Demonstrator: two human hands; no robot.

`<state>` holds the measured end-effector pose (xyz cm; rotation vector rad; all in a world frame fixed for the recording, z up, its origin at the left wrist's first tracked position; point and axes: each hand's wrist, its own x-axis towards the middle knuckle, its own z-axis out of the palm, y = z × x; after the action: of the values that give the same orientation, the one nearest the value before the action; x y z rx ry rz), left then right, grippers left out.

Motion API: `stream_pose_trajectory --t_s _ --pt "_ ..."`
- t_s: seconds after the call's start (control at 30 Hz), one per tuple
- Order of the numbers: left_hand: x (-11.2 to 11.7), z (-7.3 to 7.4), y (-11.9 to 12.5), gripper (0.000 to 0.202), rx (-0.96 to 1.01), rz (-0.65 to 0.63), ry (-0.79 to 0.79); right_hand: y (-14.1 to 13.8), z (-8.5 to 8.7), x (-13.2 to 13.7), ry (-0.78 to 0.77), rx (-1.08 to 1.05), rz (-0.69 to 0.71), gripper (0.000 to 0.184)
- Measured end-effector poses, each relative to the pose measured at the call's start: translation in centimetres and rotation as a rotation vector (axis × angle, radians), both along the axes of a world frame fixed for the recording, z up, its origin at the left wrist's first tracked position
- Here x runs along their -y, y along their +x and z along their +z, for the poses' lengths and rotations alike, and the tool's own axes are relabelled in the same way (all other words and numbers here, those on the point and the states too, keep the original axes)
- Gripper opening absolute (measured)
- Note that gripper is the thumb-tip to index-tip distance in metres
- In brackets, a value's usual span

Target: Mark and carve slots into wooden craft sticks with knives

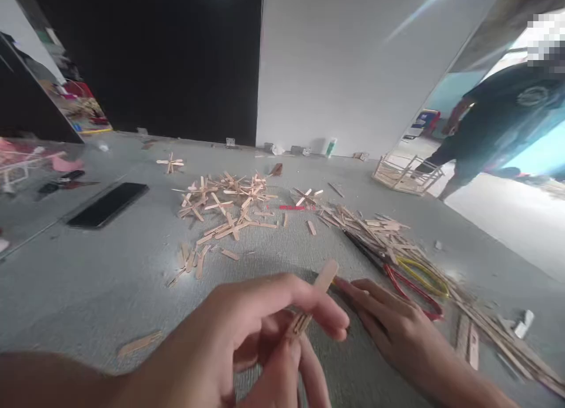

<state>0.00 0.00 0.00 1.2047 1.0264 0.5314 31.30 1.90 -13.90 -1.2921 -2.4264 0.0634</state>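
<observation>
Grey floor under both hands: left hand (247,331) pinches a craft stick (314,301) angled up-right toward the flat, spread right hand (392,325) beside it

Bare grey floor (88,290) at the lower left of the frame, wide open for a hand, with only one flat stick (139,343) lying there. Blocked in the middle by a messy heap of sticks (225,205). Blocked on the right by a long pile of sticks (388,237) running down to the lower right corner, with red and yellow cutters (412,278) lying in it. A narrow clear strip between the two piles at the centre. Black phone (108,204) in the way at the left. Small stick frame (406,173) and a standing person (498,119) filling the upper right
</observation>
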Motion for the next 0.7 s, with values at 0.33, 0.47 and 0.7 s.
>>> stream_pose_trajectory --t_s 0.33,0.47,0.7 --pt "0.7 -0.1 -0.5 0.020 0.022 0.037 0.095 -0.3 0.4 0.2 0.010 -0.008 0.011 0.045" --pt "0.8 -0.2 -0.9 0.016 0.006 0.007 0.175 -0.4 0.5 0.1 0.020 0.000 0.011 0.045" --pt "-0.4 -0.9 -0.9 0.024 0.057 -0.082 0.099 -0.4 0.5 0.3 0.013 -0.006 0.015 0.045"
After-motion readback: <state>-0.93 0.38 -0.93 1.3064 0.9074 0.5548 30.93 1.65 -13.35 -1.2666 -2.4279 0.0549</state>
